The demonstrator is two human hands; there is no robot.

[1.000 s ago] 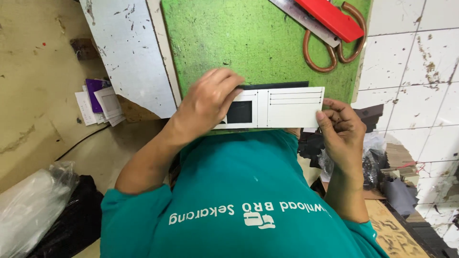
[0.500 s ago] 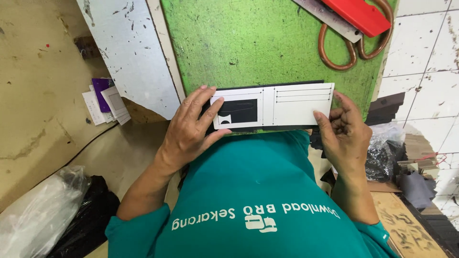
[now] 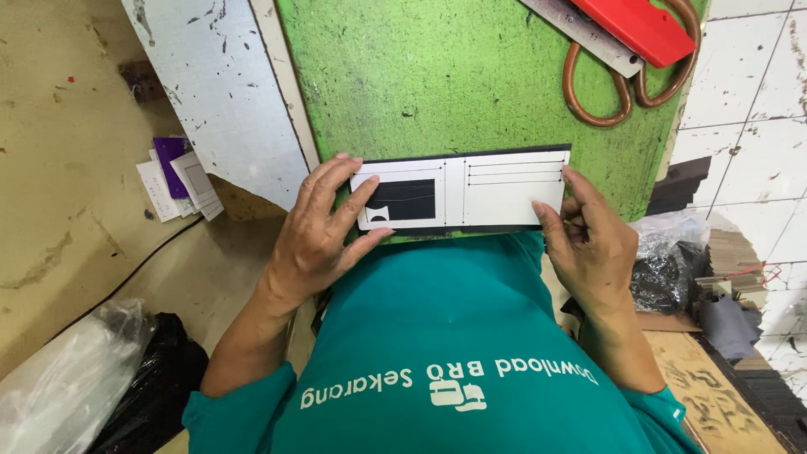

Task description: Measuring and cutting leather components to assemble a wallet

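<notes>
An open white wallet piece (image 3: 496, 192) with black edging, stitched card slots and a dark window on its left half lies flat on the near edge of a green cutting mat (image 3: 471, 76). My left hand (image 3: 324, 231) holds its left end, fingers spread over the corner and thumb under the lower edge. At the opposite end, my right hand (image 3: 588, 244) pinches the right edge between fingertips and thumb. My teal shirt (image 3: 454, 353) fills the bottom of the view.
Brown-handled scissors (image 3: 626, 84), a metal ruler (image 3: 580, 29) and a red block (image 3: 643, 25) lie at the mat's far right. A grey board (image 3: 218, 92) leans left of the mat. Paper cards (image 3: 176, 176) and plastic bags (image 3: 76, 378) sit on the floor at left; dark scraps (image 3: 672, 269) at right.
My left hand slid off the top of the wallet piece to its left end, uncovering the dark window. The piece now lies flatter on the mat, with both ends held.
</notes>
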